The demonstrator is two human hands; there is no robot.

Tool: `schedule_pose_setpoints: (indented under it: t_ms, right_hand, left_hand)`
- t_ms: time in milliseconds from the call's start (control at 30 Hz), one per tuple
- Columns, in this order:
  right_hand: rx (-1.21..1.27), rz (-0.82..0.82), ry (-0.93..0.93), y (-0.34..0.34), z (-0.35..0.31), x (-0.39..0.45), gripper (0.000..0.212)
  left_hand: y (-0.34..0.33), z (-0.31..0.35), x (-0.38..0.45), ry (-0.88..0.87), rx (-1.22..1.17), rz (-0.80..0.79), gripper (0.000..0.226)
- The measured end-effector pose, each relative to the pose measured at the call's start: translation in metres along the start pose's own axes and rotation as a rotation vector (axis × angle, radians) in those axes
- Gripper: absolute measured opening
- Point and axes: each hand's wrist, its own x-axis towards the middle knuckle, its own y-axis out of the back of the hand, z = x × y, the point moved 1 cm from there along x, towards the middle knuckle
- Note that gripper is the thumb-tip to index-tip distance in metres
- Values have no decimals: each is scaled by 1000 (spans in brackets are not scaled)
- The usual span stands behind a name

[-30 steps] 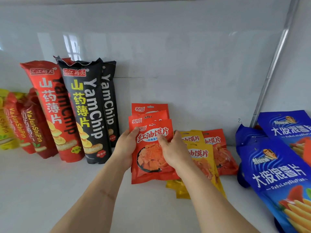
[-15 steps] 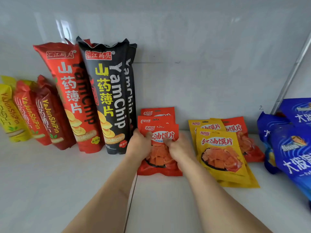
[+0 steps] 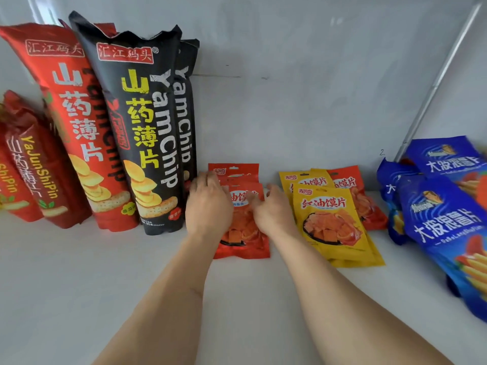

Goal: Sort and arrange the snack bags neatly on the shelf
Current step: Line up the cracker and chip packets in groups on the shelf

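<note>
Snack bags fill the white shelf [image 3: 79,299], and both forearms reach in from the bottom of the frame. At centre, the left hand [image 3: 208,206] and right hand [image 3: 272,214] lie with fingers loosely spread over the front red pouch [image 3: 242,233] of a small stack; whether either grips it cannot be told. Just right lie the yellow pouches [image 3: 334,222], and the blue bags [image 3: 445,219] sit at the right edge. Farther back on the left, the tall black YamChip bags [image 3: 147,133] and a tall red YamChip bag [image 3: 79,122] lean against the wall.
</note>
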Motion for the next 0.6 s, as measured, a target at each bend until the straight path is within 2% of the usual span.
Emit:
schedule_pose_setpoints:
  t_ms: [133, 200, 267, 333, 433, 533, 600]
  right_hand:
    - [-70, -12, 79, 29, -5, 2, 52]
    - [-84, 7, 133, 51, -3, 3, 46]
    - [-85, 66, 163, 78, 4, 6, 37]
    - [-69, 117, 160, 107, 15, 10, 32]
    - [-37, 150, 125, 144, 41, 17, 33]
    - [5, 156, 84, 166, 68, 23, 37]
    - [-15, 117, 64, 174, 82, 27, 40]
  left_hand:
    - [-2, 14, -2, -112, 2, 66, 42]
    - [-2, 26, -3, -187, -27, 117, 45]
    - [-3, 44, -8, -251, -85, 136, 38]
    - [-7, 68, -16, -284, -175, 86, 35]
    - [-16, 105, -29, -186, -383, -129, 43]
    - [-35, 128, -36, 88, -552, -323, 55]
    - [-49, 136, -38, 246, -596, -386, 57]
